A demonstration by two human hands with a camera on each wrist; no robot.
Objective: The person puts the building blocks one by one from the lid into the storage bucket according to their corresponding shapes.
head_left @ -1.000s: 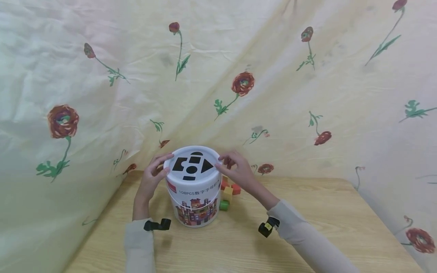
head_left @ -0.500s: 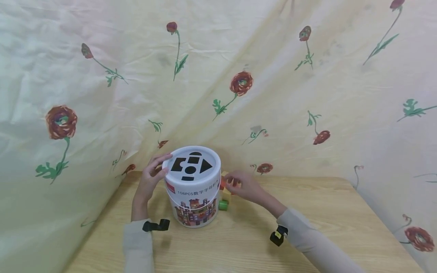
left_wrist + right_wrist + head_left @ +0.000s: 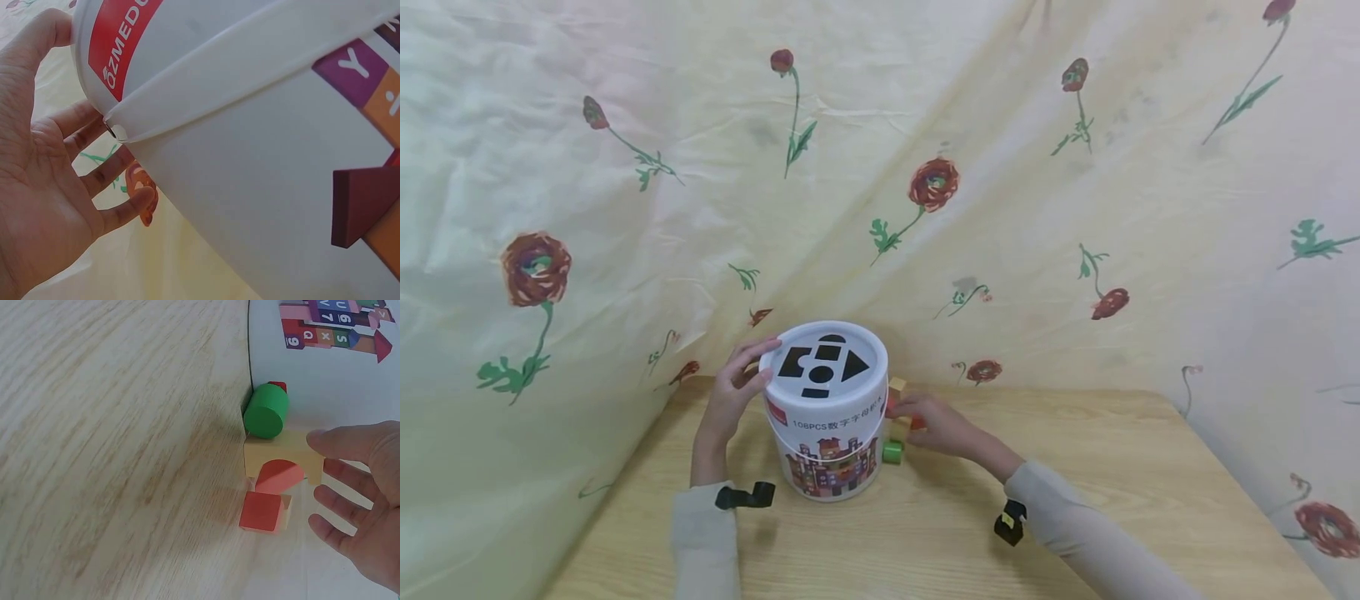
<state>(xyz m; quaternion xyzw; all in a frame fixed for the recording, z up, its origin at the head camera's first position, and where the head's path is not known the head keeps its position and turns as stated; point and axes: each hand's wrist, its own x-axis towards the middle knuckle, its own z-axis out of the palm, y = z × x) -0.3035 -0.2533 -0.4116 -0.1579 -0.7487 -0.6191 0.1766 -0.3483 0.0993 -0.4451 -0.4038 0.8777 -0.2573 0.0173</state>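
A white toy-block bucket (image 3: 831, 421) stands upright on the table, its lid (image 3: 786, 388) pierced by several shaped holes. My left hand (image 3: 724, 404) rests its fingertips against the lid's left rim. In the left wrist view its fingers are spread along the bucket wall, next to the handle (image 3: 219, 75). Right of the bucket, my right hand (image 3: 946, 427) is at a small group of blocks. Its thumb overlaps the end of a yellow arch block (image 3: 278, 447) in the right wrist view, the other fingers extended beyond it. Beside the arch lie a green cylinder (image 3: 265, 412) and a red block (image 3: 260, 511).
The wooden table (image 3: 1112, 467) extends to the right and toward the front. A flowered cloth (image 3: 1022, 208) hangs close behind the bucket and along both sides. A red rounded piece (image 3: 275, 475) shows within the arch's opening.
My right hand has left the lid's right rim and come down to the blocks beside the bucket. My left hand has stayed on the rim.
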